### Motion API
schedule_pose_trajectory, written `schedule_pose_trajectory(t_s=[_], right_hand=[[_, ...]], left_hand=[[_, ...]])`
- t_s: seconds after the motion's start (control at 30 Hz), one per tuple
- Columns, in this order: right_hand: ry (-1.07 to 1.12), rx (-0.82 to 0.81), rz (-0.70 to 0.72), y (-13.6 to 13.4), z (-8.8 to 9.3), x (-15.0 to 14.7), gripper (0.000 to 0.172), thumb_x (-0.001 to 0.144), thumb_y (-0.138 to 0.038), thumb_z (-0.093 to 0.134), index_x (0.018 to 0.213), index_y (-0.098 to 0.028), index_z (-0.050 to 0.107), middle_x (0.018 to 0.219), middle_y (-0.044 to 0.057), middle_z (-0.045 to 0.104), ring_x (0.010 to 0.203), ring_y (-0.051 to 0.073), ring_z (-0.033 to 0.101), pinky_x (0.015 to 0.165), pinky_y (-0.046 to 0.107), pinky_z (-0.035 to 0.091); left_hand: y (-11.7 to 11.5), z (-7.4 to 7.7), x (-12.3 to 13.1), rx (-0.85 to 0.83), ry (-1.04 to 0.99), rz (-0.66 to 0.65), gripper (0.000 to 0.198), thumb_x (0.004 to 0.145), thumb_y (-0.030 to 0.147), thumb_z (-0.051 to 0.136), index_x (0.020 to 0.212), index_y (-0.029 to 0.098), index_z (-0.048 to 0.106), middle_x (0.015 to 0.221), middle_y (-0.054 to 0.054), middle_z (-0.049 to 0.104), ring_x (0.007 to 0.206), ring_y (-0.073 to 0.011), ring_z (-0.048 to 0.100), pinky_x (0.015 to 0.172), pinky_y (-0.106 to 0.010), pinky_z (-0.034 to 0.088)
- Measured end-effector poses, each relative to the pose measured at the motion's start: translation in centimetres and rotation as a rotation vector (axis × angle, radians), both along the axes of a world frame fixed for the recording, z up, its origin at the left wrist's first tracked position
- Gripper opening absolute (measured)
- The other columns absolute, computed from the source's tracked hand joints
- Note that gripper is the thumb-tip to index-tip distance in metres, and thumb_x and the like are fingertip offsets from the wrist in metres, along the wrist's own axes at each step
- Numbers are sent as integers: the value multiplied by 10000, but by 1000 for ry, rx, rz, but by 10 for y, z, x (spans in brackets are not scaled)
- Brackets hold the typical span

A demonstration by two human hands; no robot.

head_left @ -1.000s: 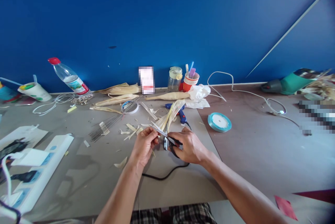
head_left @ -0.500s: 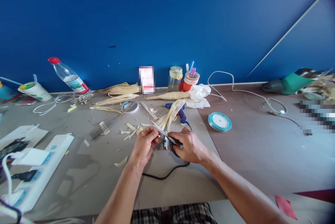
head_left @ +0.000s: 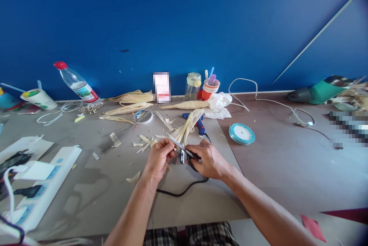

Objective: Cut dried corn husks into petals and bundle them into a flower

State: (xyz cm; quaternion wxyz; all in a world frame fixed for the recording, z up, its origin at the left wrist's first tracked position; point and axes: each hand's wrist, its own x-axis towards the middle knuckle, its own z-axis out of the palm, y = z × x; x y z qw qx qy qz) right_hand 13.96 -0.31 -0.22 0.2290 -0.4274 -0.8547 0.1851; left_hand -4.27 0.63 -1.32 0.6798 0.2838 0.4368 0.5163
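Note:
Black-handled scissors (head_left: pixel 178 145) are in my right hand (head_left: pixel 210 160), its fingers wrapped round the handles. Their blades point up and left, to the fingertips of my left hand (head_left: pixel 158 158). That hand is closed in a pinch; whatever it holds is too small and covered to make out. Just beyond the blades lies a pale dried corn husk (head_left: pixel 192 122). A slim utility knife (head_left: pixel 182 156) rests on the table between my hands, partly hidden by the scissors. Husk scraps (head_left: pixel 146 144) are scattered left of my left hand.
A blue glue gun (head_left: pixel 200 126) lies behind the husk, its black cord looping near my wrists. A ribbon roll (head_left: pixel 242 134) is to the right, thin wires (head_left: pixel 115 141) to the left. A power strip (head_left: pixel 54 184), tilted bottle (head_left: pixel 79 87), jar (head_left: pixel 193 88) and paper cup (head_left: pixel 209 89) stand around.
The scissors' handles and blades look slightly closer together. Both hands stay in almost the same place; the whole view has shifted a little.

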Motion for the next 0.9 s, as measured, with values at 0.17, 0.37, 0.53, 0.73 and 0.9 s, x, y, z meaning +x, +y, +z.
schedule_pose_trajectory(t_s=[0.17,0.37,0.53,0.73,0.9], right_hand=[[-5,-12,2,0,-1,-1,198,755,-131,524,917,-199,616,642,-14,635,580,116,547,753,266,345],[-9,-15,-4,-1,-2,-1,168,762,-133,524,889,-198,614,662,-7,645,591,122,535,750,264,357],[-28,-19,-25,-2,0,-2,158,755,-131,533,865,-199,624,649,-7,635,617,133,516,733,252,366],[-31,-22,-43,-2,-1,-2,186,756,-137,539,902,-198,636,676,-3,643,665,145,522,713,240,378],[-32,-28,-53,-3,-2,-2,218,757,-141,538,940,-198,641,709,3,666,684,149,537,723,242,389]], left_hand=[[0,-1,0,6,-8,-1,227,613,274,763,616,128,590,576,27,556,452,-34,442,471,-167,343],[0,1,0,5,-9,5,238,607,279,768,612,127,585,592,22,571,454,-34,451,477,-169,352],[0,0,0,1,-1,6,245,608,285,769,606,124,584,577,23,562,450,-35,449,468,-168,341],[0,-1,-1,9,14,-1,233,625,290,756,618,125,591,591,19,574,451,-34,442,472,-171,341],[-1,2,-1,-5,9,7,232,607,279,764,616,126,589,600,15,585,450,-35,452,471,-169,342]])
